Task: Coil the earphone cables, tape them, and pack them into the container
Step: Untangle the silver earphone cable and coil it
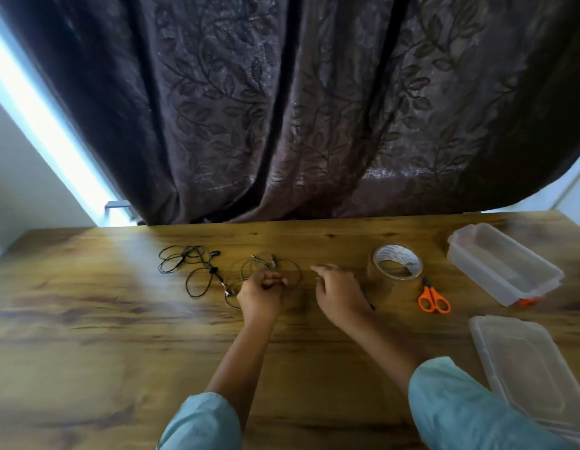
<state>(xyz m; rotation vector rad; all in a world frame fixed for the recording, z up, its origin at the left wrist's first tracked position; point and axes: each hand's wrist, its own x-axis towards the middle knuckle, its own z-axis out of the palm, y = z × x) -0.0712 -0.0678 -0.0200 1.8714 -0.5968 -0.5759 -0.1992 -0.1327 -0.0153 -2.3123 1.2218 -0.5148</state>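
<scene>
Two earphone cables lie on the wooden table [87, 319]. A black cable [191, 264] sprawls in loose loops at centre left. A thinner greyish cable [269, 264] lies in loops just right of it. My left hand [261, 295] rests over the greyish cable with fingers curled on a strand. My right hand [339, 293] hovers to its right, blurred, fingers bent; a thin dark strand shows by its wrist. A roll of clear tape [397, 262] and orange-handled scissors [433, 298] sit right of my right hand. The clear plastic container [503, 263] stands open at far right.
The container's clear lid [529, 368] lies flat at the near right edge of the table. A dark patterned curtain [298, 108] hangs behind the table's far edge. Bright window light falls across the left part of the table.
</scene>
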